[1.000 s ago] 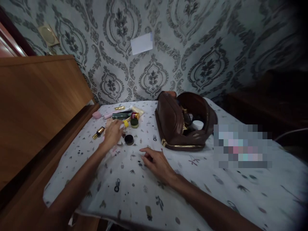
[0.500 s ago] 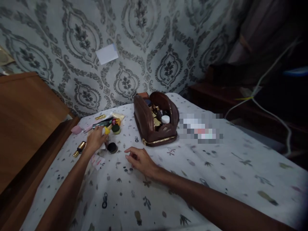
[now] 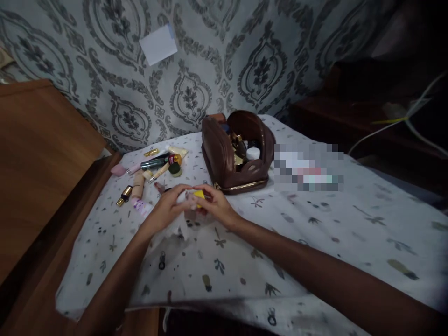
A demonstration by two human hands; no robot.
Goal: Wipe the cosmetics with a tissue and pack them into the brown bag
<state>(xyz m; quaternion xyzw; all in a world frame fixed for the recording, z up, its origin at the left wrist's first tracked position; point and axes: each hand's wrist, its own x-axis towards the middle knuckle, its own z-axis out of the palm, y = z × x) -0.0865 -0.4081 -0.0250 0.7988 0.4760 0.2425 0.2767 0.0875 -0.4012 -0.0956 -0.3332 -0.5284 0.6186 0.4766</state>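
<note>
Both hands meet over the patterned cloth, in front of the brown bag. My left hand (image 3: 168, 208) is closed on a small container with a yellow cap (image 3: 199, 199), and a white cloth or tissue (image 3: 175, 229) hangs below its fingers. From the other side, my right hand (image 3: 220, 205) has its fingers closed on the yellow cap. Behind them the brown bag (image 3: 224, 158) stands unzipped, with a white-lidded jar (image 3: 253, 153) and other small items inside. Left of the bag lie a dark green-lidded jar (image 3: 175, 169), a beige tube (image 3: 138, 185) and a gold-and-black tube (image 3: 124, 196).
The patterned cloth (image 3: 224, 280) covers the surface up to the wallpapered wall. A pink sponge (image 3: 118, 170) and several brushes and tubes lie at the left. A wooden panel (image 3: 45, 168) borders the left side. A white cable (image 3: 371, 135) hangs at the right.
My left hand has lifted the yellow-capped container from among the items and brought it right. My right hand has closed on its cap. The view has tilted downward.
</note>
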